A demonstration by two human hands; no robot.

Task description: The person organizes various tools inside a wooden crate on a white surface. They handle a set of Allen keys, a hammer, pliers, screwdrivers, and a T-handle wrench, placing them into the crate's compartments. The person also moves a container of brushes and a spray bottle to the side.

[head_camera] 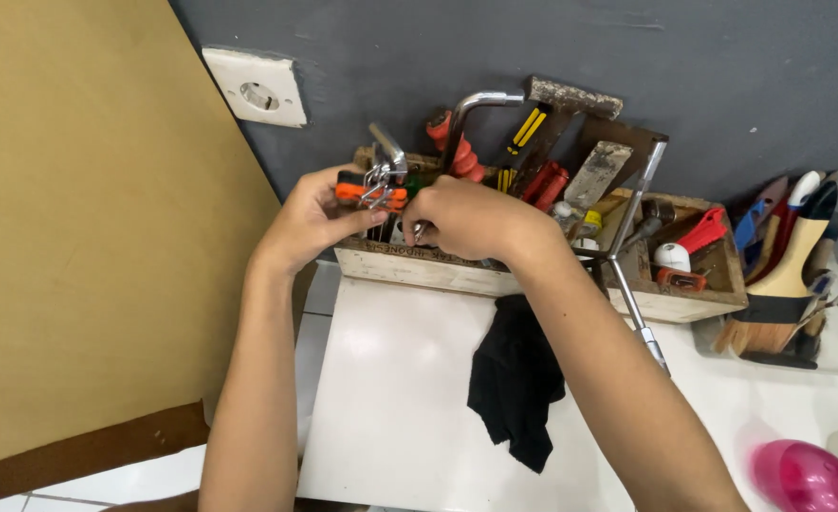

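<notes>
Orange-handled pliers [369, 192] look stiff, fairly light; best taken by the grips. Left hand [310, 216] pinches those grips above the wooden toolbox [533, 280]. Right hand [471, 218] is curled just beside, its hold hidden.

No packages, signs or screens lie before me. The only lettering is a dark stencilled strip along the pale front wall of the wooden toolbox [419, 267], just beneath my knuckles.

Worn wooden toolbox [438, 268] (rough), glossy white table [400, 398], matt black cloth [518, 379]
</notes>
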